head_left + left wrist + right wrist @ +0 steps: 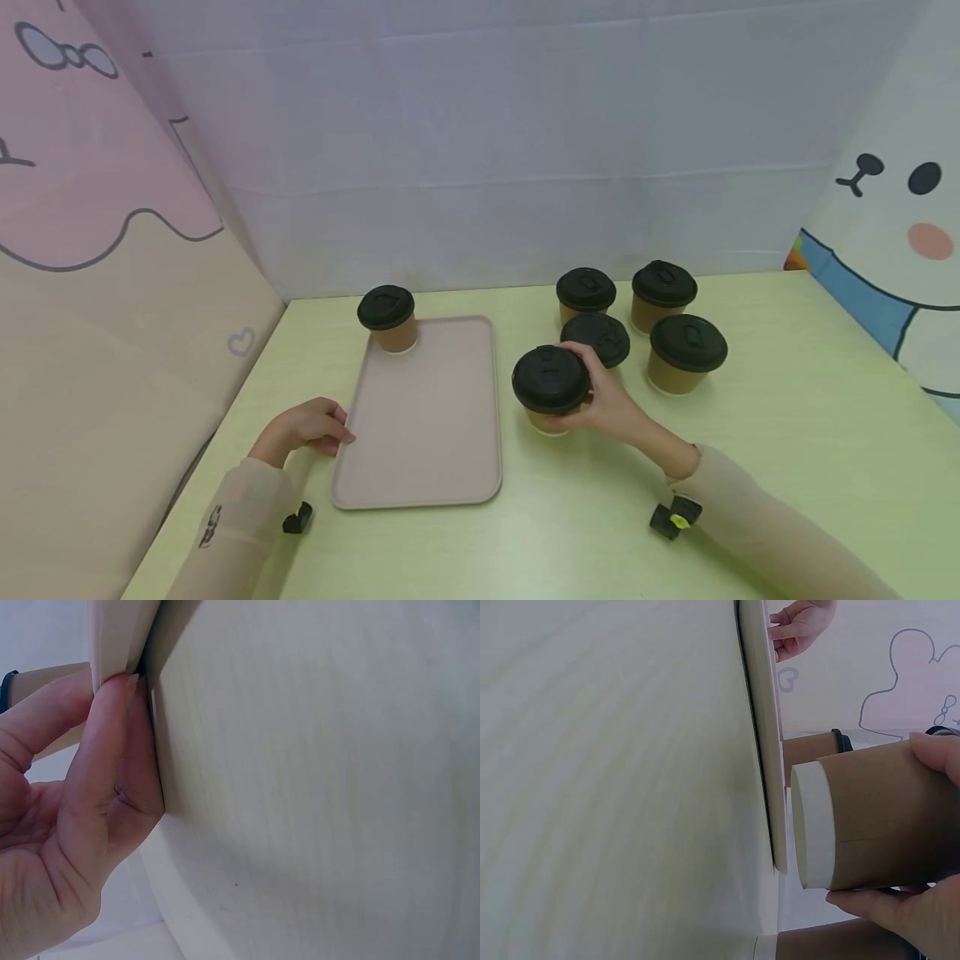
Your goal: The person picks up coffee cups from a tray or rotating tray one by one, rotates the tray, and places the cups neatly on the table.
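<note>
My right hand (606, 403) grips a brown paper coffee cup (551, 382) with a black lid, thumb and fingers round its sides. In the right wrist view the white base band of this cup (885, 817) shows a little off the tabletop. My left hand (311, 425) pinches the left edge of a pale pink rectangular tray (423, 417); in the left wrist view, thumb and fingers meet at the tray's rim (120, 637). Another lidded coffee cup (395, 333) stands upright at the tray's far left corner.
Several more lidded cups (686, 354) stand grouped on the right of the pale yellow table (780, 433), one close behind my right hand. A pale cloth wall (480, 167) closes off the table's back. Cartoon-printed sheets (112, 333) hang at the sides.
</note>
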`<state>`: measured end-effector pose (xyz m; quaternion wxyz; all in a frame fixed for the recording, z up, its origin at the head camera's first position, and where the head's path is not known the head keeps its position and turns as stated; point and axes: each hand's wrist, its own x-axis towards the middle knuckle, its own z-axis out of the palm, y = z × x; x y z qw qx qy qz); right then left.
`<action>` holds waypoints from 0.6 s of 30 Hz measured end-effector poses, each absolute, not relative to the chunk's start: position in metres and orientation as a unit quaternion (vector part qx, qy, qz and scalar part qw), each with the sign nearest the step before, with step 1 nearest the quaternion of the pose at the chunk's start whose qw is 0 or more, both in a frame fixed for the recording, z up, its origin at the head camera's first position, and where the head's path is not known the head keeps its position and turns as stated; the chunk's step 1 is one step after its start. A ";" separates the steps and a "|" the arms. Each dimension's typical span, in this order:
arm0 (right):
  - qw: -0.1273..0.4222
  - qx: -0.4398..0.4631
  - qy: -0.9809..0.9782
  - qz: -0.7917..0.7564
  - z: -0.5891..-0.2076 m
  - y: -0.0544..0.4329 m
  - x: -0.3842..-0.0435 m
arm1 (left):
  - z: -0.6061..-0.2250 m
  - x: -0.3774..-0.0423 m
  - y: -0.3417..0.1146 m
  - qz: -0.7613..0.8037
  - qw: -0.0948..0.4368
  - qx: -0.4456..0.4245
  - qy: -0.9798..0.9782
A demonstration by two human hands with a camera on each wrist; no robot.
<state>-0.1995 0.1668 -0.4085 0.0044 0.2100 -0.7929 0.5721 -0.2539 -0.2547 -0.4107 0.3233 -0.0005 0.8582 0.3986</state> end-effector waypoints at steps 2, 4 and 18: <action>0.003 0.214 -0.793 0.570 -0.408 0.169 -0.198 | -0.411 -0.254 -0.255 0.398 0.323 -0.001 0.858; -0.002 0.214 -0.795 0.568 -0.408 0.171 -0.197 | -0.411 -0.254 -0.255 0.398 0.323 -0.001 0.859; 0.003 0.231 -0.802 0.551 -0.410 0.181 -0.187 | -0.414 -0.255 -0.258 0.400 0.326 0.003 0.857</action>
